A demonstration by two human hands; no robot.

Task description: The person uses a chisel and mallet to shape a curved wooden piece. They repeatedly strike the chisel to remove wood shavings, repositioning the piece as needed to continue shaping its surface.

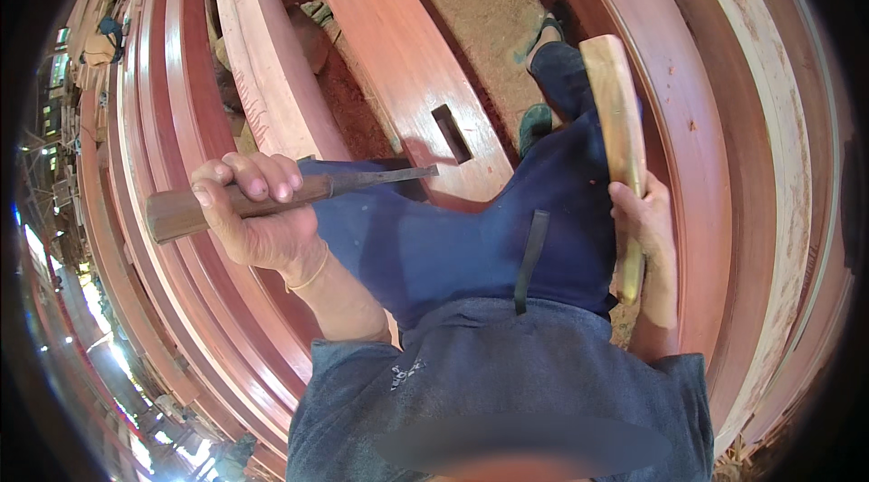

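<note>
My left hand [258,210] is closed around the dark wooden handle of a chisel [371,179]. The chisel's metal blade points right, its tip over the reddish wooden beam [398,47] that I sit astride. Just past the tip, a rectangular mortise [452,133] is cut in the beam's face. In my right hand [647,210] is a pale wooden mallet [615,102], held upright by its narrow lower end beside my right thigh. Its wider end points away from me. Mallet and chisel are well apart.
Several long reddish beams [186,57] run alongside on the left, with a lighter beam [262,38] among them. More planks [679,75] lie close on the right. Bare earth [462,2] shows between the beams, and a round tan thing [98,49] rests at the far left.
</note>
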